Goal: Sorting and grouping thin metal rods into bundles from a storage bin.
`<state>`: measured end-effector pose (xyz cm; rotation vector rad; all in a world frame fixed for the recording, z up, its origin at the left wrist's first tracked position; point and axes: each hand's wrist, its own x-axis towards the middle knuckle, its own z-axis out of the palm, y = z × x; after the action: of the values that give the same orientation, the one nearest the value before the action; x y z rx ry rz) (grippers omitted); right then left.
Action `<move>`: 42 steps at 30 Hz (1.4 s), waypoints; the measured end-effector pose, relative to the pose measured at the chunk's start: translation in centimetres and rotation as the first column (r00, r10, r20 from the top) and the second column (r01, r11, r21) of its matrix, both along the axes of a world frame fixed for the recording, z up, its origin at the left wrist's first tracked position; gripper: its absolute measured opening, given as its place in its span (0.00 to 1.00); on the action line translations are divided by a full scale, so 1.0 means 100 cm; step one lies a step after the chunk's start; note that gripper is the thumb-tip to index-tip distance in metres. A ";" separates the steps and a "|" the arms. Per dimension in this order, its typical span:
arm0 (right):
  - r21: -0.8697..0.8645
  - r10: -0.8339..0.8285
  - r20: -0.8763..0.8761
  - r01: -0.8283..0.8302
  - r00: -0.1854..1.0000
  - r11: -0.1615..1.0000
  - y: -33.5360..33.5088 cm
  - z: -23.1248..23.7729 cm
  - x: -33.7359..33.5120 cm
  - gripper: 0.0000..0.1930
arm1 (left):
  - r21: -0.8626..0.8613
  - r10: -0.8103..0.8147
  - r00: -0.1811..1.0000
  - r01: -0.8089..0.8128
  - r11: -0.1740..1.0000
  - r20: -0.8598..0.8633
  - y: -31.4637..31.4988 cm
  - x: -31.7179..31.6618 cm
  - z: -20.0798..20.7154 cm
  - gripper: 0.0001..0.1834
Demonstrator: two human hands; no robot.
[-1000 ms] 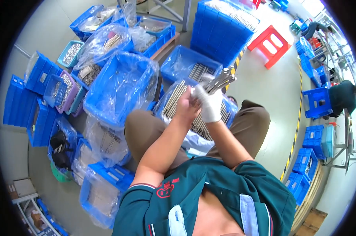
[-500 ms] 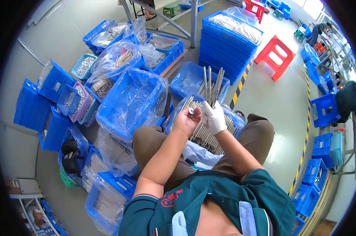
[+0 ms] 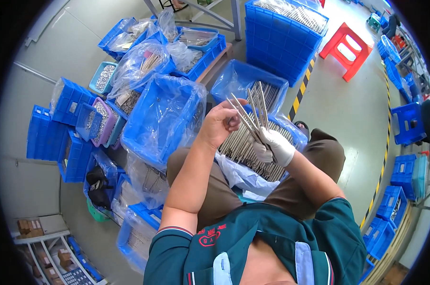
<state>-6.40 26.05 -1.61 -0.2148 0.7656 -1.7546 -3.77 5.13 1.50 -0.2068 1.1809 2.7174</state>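
1. Right hand (image 3: pixel 275 148): white-gloved, closed around a small bundle of metal rods (image 3: pixel 259 110). I read the grip as low on the rods, leaving the upper ends fanned out and within the other hand's reach.
2. Left hand (image 3: pixel 220 124): bare, fingers partly curled, just beside the upper ends of the bundle. Can't tell from my feed whether a fingertip touches a rod or whether it pinches anything. Bare skin probably gives better feel; the glove likely protects the gripping side.
3. Bundle sits above the lap-side bin (image 3: pixel 298 137), tips pointing up and away from the wearer, some leaning left. Holding it there presumably keeps any dropped rod over the bin.
4. Loose rods (image 3: pixel 240 148) lie in that bin, roughly side by side, between the knees. I'd guess it's placed there for short reach from both hands.
5. Pale cloth or paper sheet (image 3: pixel 243 176) covers the near edge, maybe to shield the lap; I can't tell which material.
6. Rear bin (image 3: pixel 223 81), just beyond, holds more rods, also lying alongside each other. Plastic-lined blue tub (image 3: pixel 148 124) stands at the wearer's left, within easy reach.
7. Stacked crates (image 3: pixel 284 45) and red stool (image 3: pixel 344 51) stand farther ahead, outside the hands' working area.
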 end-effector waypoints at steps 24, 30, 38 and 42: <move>0.022 0.089 0.072 -0.091 0.993 0.996 0.010 -0.008 0.015 0.20 | -0.311 0.004 1.000 0.006 0.951 0.031 0.018 0.003 -0.016 0.07; 0.015 0.122 0.090 -0.124 0.988 0.992 0.007 -0.006 0.020 0.18 | -0.388 0.036 0.992 0.014 0.921 0.122 0.024 0.005 -0.017 0.10; -0.041 0.219 0.144 -0.215 0.965 0.976 0.003 -0.010 0.021 0.17 | -0.509 0.306 0.951 -0.245 0.825 0.037 0.016 0.000 -0.003 0.25; 0.106 0.220 -0.030 -0.216 0.975 0.971 0.006 0.007 0.014 0.14 | -0.522 0.391 0.920 -0.335 0.784 -0.002 0.005 -0.006 -0.005 0.28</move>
<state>-4.96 26.66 -0.91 -0.2576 0.8276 -1.5035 -4.35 5.68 0.97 -0.7112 1.9979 2.5621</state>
